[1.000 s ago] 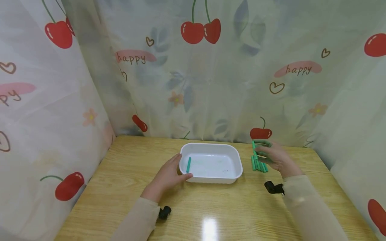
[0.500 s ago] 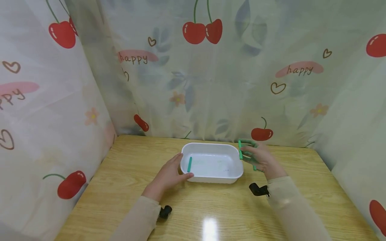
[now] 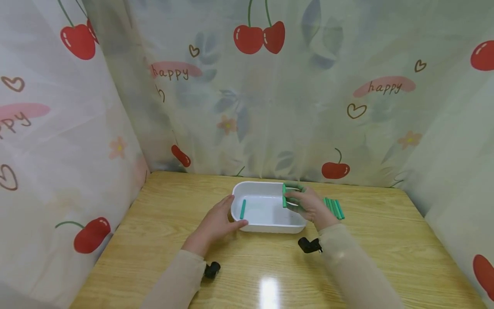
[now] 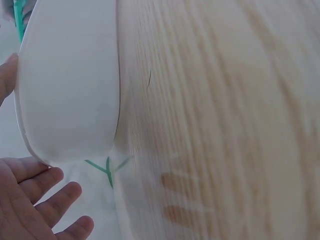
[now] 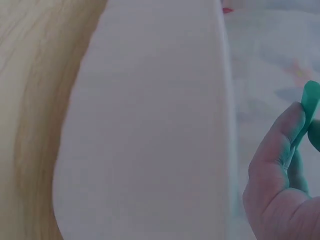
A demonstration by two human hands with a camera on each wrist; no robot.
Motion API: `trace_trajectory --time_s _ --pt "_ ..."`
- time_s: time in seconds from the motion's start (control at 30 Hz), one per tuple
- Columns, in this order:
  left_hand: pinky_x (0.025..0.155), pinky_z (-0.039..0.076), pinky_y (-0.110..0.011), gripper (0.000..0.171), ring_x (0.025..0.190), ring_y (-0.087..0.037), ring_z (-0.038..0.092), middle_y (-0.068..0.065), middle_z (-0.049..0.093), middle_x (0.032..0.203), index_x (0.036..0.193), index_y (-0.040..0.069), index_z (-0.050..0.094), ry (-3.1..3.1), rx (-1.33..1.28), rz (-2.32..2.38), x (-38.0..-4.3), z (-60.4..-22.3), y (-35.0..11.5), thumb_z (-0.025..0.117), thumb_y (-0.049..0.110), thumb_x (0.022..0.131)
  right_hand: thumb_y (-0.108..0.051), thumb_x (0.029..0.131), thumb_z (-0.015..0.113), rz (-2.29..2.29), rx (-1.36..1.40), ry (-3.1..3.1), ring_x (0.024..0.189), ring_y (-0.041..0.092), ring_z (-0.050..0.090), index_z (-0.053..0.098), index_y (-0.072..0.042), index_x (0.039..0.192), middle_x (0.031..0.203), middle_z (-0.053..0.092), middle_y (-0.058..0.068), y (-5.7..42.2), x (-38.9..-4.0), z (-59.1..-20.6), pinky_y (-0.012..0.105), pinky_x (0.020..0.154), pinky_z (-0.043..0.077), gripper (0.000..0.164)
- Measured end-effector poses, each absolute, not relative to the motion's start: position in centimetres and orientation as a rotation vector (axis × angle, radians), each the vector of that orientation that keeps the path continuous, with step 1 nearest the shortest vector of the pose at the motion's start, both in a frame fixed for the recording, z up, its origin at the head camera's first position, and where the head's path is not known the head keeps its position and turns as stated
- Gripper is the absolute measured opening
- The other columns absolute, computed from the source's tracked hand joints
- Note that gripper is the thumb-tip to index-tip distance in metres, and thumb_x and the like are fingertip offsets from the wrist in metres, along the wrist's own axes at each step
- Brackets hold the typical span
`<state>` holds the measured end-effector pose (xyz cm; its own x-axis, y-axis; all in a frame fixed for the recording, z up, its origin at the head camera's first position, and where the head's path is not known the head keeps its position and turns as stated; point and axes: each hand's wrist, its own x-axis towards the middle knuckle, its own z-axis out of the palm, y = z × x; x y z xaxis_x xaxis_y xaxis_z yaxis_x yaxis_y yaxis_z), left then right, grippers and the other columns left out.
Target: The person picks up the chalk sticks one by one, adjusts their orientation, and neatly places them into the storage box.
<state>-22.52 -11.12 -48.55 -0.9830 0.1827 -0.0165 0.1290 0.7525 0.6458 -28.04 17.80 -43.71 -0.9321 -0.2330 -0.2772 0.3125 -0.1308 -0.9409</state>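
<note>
White tray (image 3: 270,229), left grip (image 3: 218,221) relaxed against rim, right grip (image 3: 308,204) pinching green stick (image 3: 284,203) (sticks (image 3: 334,208) on table (image 3: 270,257))

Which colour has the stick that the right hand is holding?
Green; the stick shows best in the head view.

Table (image 3: 154,206): light wood-grain top, bearing one bright glare patch (image 3: 269,292) toward the near side. Back cloth (image 3: 266,103): pale, lightly creased, hanging behind the table's far edge. Prints noted on it: a pair of red cherries (image 3: 248,39) at upper centre, the word "happy" (image 3: 385,87) twice on pink strokes, brown heart outlines (image 3: 356,111), orange flowers (image 3: 227,124) and grey-blue leaves (image 3: 310,21). Left panel (image 3: 65,171) and right panel (image 3: 455,180): similar pale cloth, flanking the table. Right panel's red prints (image 3: 483,56): partly cut off in the head view
</note>
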Motion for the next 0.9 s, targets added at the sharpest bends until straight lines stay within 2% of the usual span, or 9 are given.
trace_trajectory --time_s 0.4,0.67,0.9 --pt "0.118 0.028 -0.051 0.103 0.149 -0.030 0.027 -0.005 0.026 0.164 0.160 0.012 0.026 2.861 0.252 1.052 -22.6 -48.6 -11.4 0.076 0.057 0.083 0.002 0.092 0.065 -2.055 0.203 1.854 0.082 0.017 0.063 0.051 0.005 0.136 0.099 0.059 0.007 13.1 -29.4 -46.6 0.029 0.070 0.058 0.047" --pt "0.118 0.029 -0.051 0.101 0.148 -0.031 0.027 -0.006 0.027 0.164 0.159 0.009 0.028 2.883 0.294 1.042 -22.6 -48.7 -11.4 0.076 0.057 0.083 0.006 0.089 0.068 -2.012 0.294 1.874 0.082 0.019 0.064 0.056 0.005 0.131 0.099 0.061 0.010 10.7 -30.0 -47.8 0.032 0.070 0.060 0.044" --pt "0.118 0.027 -0.049 0.101 0.149 -0.029 0.027 -0.004 0.026 0.164 0.159 0.011 0.027 2.881 0.292 1.031 -22.6 -48.7 -11.4 0.075 0.058 0.083 0.006 0.086 0.070 -1.923 0.310 1.983 0.079 0.017 0.065 0.061 0.003 0.131 0.102 0.066 0.012 9.3 -30.5 -48.0 0.028 0.068 0.058 0.046"
